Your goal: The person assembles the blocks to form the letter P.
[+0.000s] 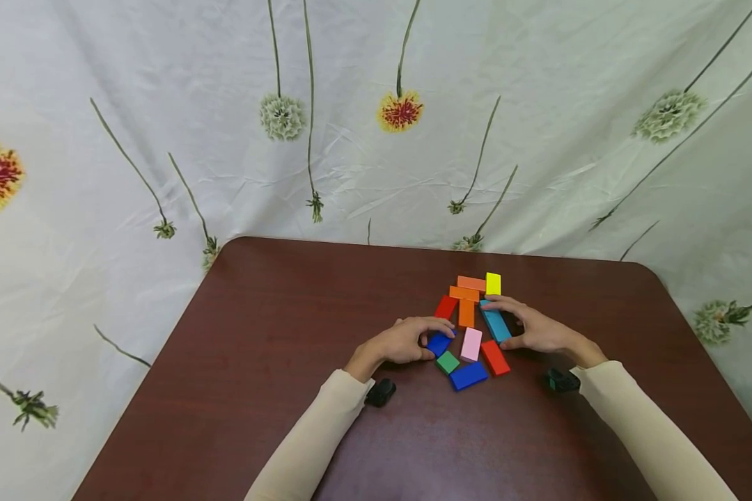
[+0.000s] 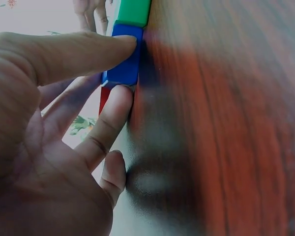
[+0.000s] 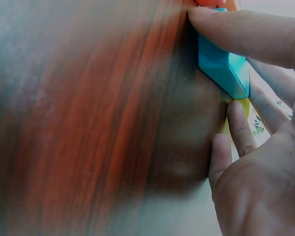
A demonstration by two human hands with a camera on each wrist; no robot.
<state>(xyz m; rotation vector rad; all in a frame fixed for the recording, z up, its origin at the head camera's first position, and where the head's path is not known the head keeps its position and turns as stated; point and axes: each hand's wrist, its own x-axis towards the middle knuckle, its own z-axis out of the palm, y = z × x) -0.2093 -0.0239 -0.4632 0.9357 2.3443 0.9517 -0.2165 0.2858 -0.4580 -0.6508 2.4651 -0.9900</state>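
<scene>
Flat coloured blocks lie close together in a ring-like group on a dark wooden table. My left hand (image 1: pixel 407 341) pinches a blue block (image 1: pixel 440 343) at the group's left side; in the left wrist view its thumb presses that block's face. A green block (image 1: pixel 448 362) adjoins it. On the right side, my right hand (image 1: pixel 542 330) holds a long light blue block (image 1: pixel 495 323) between thumb and fingers, one at each end. Inside the ring are a pink block (image 1: pixel 471 344) and an upright-lying orange block (image 1: pixel 466 313). A red block (image 1: pixel 495 358) lies near the right thumb.
At the far end are a yellow block (image 1: pixel 493 284) and two orange blocks, with another red block (image 1: pixel 446 307) to their left. A second blue block (image 1: pixel 468 376) marks the near end. Behind the table (image 1: pixel 276 313) hangs a flowered white cloth (image 1: pixel 351 160).
</scene>
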